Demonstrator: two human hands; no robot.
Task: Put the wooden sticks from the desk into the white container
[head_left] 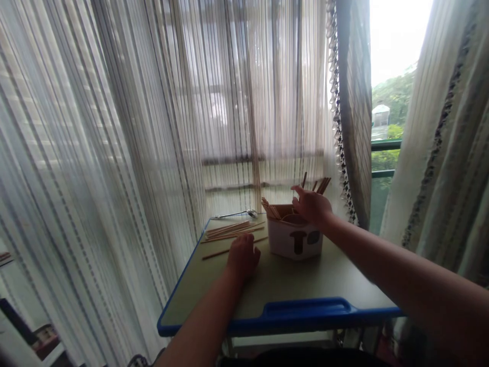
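Observation:
On the table, my left hand point(243, 256) rests palm down across a dark chopstick point(216, 254), which shows on both sides of it. Its thumb stands apart from the fingers. Beyond it lies a loose bundle of lighter chopsticks point(229, 232). My right hand point(313, 205) is over the right part of a white bin point(280, 242) with brown and grey patches. Its index finger and thumb are apart, and nothing shows between them. Light chopsticks point(269, 208) lean at the bin's left rim; darker chopsticks point(324, 186) stick up behind my right hand.
Metal cutlery point(244, 213), with a spoon-like end, lies along the table's far edge. The small table point(290, 290) has a blue rim with a grooved front ledge. Sheer striped curtains point(153, 127) hang close behind and to the left. A window gap shows greenery at right.

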